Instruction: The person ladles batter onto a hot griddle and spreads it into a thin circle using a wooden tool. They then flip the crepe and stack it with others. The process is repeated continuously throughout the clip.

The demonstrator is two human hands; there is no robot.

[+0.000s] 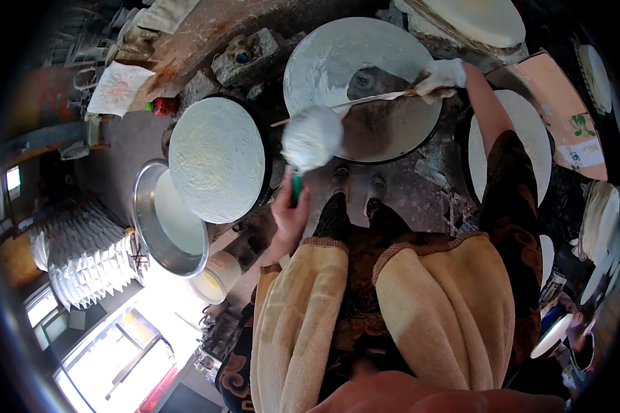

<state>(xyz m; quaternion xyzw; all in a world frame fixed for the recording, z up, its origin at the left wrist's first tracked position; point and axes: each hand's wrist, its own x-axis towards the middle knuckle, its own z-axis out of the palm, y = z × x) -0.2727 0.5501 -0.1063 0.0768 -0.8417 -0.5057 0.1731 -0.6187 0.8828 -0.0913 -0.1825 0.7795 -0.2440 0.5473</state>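
My left hand (289, 212) is wrapped round the green handle of a ladle (313, 138), whose round bowl carries white batter. The ladle hangs over the near left edge of a large round griddle (386, 41). White batter coats the griddle's far and left part, while a dark brownish surface shows on its near right part. My right hand (439, 79), in a whitish glove, grips a long thin wooden stick (393, 95) at its right end. The stick lies across above the griddle, and its left part passes behind the ladle.
Left stands another round griddle (217, 160) covered with pale batter, beside a metal basin (145, 224) of white liquid and a white bucket (217, 275). A third batter-covered griddle (520, 138) is under my right arm, near a cardboard box (558, 103). Rough stones (251, 58) lie behind.
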